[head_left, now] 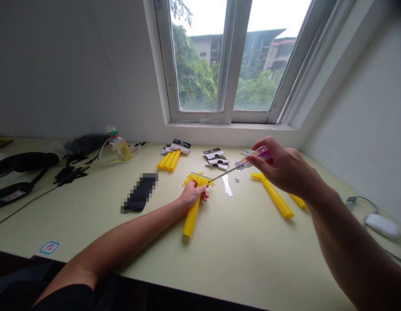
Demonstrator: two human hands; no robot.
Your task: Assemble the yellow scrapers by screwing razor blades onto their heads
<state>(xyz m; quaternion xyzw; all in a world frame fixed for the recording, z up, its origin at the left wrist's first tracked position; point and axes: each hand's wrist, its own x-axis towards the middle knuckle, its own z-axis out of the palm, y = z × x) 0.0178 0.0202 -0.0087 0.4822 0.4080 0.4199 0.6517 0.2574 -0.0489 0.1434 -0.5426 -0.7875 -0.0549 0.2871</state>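
Note:
My left hand (191, 194) is closed around the neck of a yellow scraper (192, 218), whose handle points toward me on the table. A metal blade strip (200, 174) lies along the scraper's wide head. In my right hand (281, 164) is a screwdriver (228, 172) with a clear and pink handle, held at a slant. Its tip meets the right part of the scraper head; whether a screw sits under it is too small to tell. Thin blade strips (227, 185) and a few small screws (237, 180) lie right of the head.
More yellow scraper handles lie right (276, 198) and at the back (170, 160), near black-and-white cards (216, 158). A dark, pixelated item (140, 192), a bottle (120, 146) and black headphones (22, 172) are left. A white charger (382, 226) with cable lies far right.

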